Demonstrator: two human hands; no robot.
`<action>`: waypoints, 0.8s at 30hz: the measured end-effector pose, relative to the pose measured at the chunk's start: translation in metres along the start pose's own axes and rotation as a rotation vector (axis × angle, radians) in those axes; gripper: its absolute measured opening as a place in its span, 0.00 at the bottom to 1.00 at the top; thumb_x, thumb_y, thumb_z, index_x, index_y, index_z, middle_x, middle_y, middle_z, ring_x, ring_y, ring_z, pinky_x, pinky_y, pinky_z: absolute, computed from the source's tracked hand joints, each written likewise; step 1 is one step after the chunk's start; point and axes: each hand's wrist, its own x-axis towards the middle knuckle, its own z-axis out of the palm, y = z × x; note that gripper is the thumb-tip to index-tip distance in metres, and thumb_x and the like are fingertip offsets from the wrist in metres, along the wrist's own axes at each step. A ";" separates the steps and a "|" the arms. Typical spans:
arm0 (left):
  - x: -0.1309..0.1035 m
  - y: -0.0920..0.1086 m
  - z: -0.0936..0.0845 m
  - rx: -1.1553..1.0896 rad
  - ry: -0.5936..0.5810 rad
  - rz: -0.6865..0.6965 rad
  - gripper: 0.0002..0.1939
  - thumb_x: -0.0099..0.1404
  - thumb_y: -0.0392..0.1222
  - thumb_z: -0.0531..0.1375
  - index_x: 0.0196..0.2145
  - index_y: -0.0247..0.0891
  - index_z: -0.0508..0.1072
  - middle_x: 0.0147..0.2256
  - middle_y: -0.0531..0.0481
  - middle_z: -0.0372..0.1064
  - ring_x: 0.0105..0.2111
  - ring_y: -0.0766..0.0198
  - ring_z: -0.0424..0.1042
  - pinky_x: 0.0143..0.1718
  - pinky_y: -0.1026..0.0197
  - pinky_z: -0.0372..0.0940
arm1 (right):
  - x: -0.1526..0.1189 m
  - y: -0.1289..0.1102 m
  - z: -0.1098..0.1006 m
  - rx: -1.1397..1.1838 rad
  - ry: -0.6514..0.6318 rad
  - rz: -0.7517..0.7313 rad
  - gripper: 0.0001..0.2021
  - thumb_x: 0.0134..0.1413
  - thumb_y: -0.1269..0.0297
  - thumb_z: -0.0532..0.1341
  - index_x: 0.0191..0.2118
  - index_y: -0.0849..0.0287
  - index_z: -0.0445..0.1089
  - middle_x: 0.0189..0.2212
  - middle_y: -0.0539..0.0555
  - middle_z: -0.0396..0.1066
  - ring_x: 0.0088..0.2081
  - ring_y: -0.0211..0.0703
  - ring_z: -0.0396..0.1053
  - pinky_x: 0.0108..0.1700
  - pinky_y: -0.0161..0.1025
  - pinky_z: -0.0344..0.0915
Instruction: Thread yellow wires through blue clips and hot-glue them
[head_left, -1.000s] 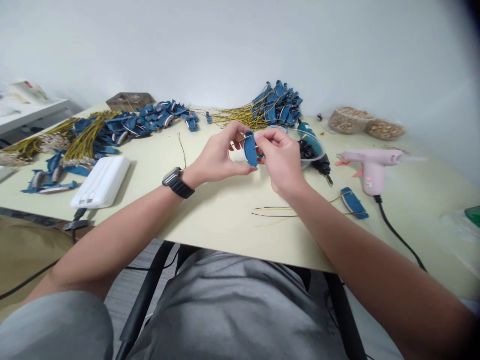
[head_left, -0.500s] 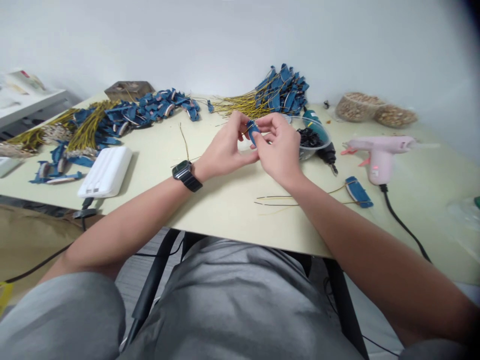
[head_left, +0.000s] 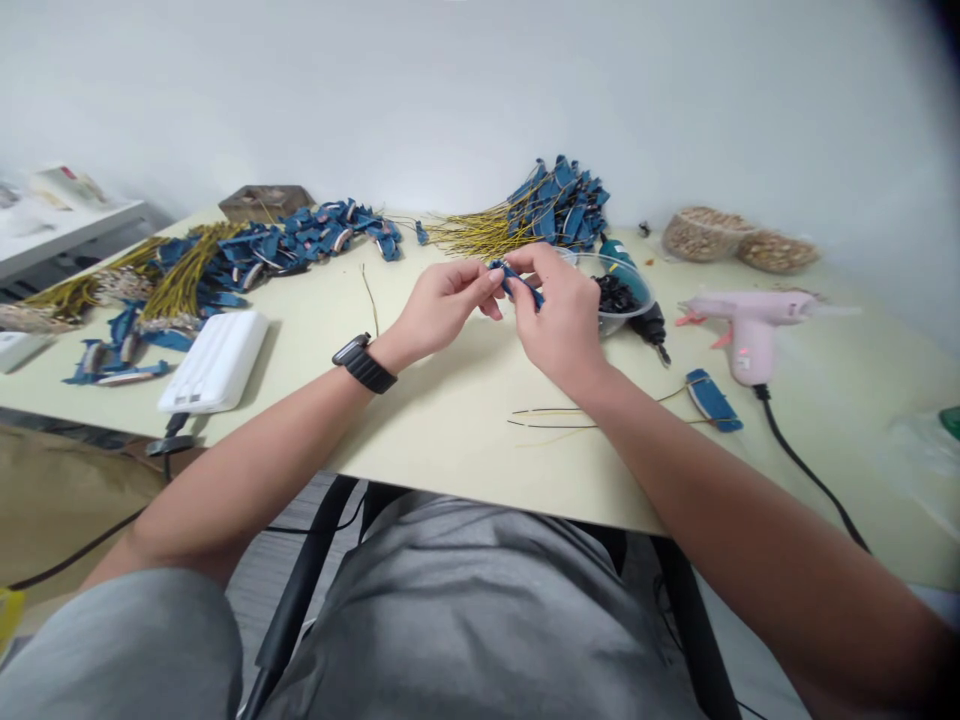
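Between my hands, in front of a clear bowl of black pieces, is a small blue piece [head_left: 525, 287]. My right hand [head_left: 559, 305] grips its body between thumb and fingers. The thumb and forefinger of my left hand [head_left: 448, 305] pinch its left end. A finished-looking blue piece with wires [head_left: 714, 400] lies on the table by my right forearm, its wires running left beneath the arm. The clear bowl [head_left: 637, 294] is partly hidden behind my right hand.
Blue pieces with yellow wires [head_left: 559, 205] are heaped at the back, more [head_left: 300, 240] at the left. A white power bank [head_left: 215, 362] lies left. Right are a pink glue gun [head_left: 752, 330], its cable, a dark drill [head_left: 651, 325] and bags of light pieces [head_left: 705, 233].
The blue piece has turned from steep to slanting down right. My left fingers have shifted to its upper left end. The whole view has moved, so the table sits slightly lower.
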 end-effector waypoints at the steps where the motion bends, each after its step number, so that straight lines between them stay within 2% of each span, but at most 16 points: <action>1: 0.000 0.000 0.002 -0.022 0.009 -0.004 0.34 0.71 0.77 0.70 0.34 0.38 0.83 0.32 0.44 0.83 0.35 0.60 0.84 0.42 0.57 0.76 | 0.000 0.000 0.000 -0.005 -0.001 -0.014 0.09 0.74 0.69 0.63 0.52 0.48 0.76 0.53 0.58 0.82 0.53 0.55 0.81 0.65 0.56 0.78; 6: -0.002 0.003 0.006 -0.111 0.009 -0.017 0.32 0.72 0.73 0.72 0.34 0.38 0.82 0.33 0.46 0.82 0.33 0.61 0.83 0.42 0.57 0.77 | -0.001 -0.002 0.000 -0.015 0.023 -0.027 0.09 0.75 0.66 0.62 0.54 0.47 0.77 0.54 0.57 0.83 0.55 0.55 0.81 0.66 0.55 0.78; 12: -0.005 0.010 0.007 -0.152 -0.004 -0.019 0.31 0.72 0.73 0.72 0.34 0.39 0.82 0.33 0.47 0.82 0.34 0.60 0.83 0.45 0.55 0.78 | -0.002 -0.007 -0.001 -0.037 0.083 -0.097 0.14 0.76 0.70 0.57 0.55 0.50 0.78 0.53 0.59 0.84 0.56 0.53 0.82 0.66 0.53 0.77; 17: -0.006 0.013 0.011 -0.174 -0.013 -0.015 0.31 0.70 0.72 0.74 0.34 0.39 0.82 0.33 0.48 0.81 0.34 0.60 0.83 0.43 0.55 0.77 | -0.002 -0.008 -0.002 -0.025 0.090 -0.078 0.14 0.77 0.69 0.57 0.57 0.49 0.78 0.56 0.60 0.83 0.60 0.56 0.80 0.71 0.59 0.74; 24: -0.010 0.019 0.018 -0.150 -0.016 0.015 0.31 0.72 0.73 0.72 0.34 0.39 0.82 0.32 0.47 0.83 0.35 0.60 0.84 0.44 0.54 0.78 | -0.002 -0.008 -0.004 -0.145 0.170 -0.153 0.17 0.79 0.71 0.53 0.53 0.47 0.79 0.52 0.59 0.82 0.59 0.55 0.80 0.70 0.57 0.77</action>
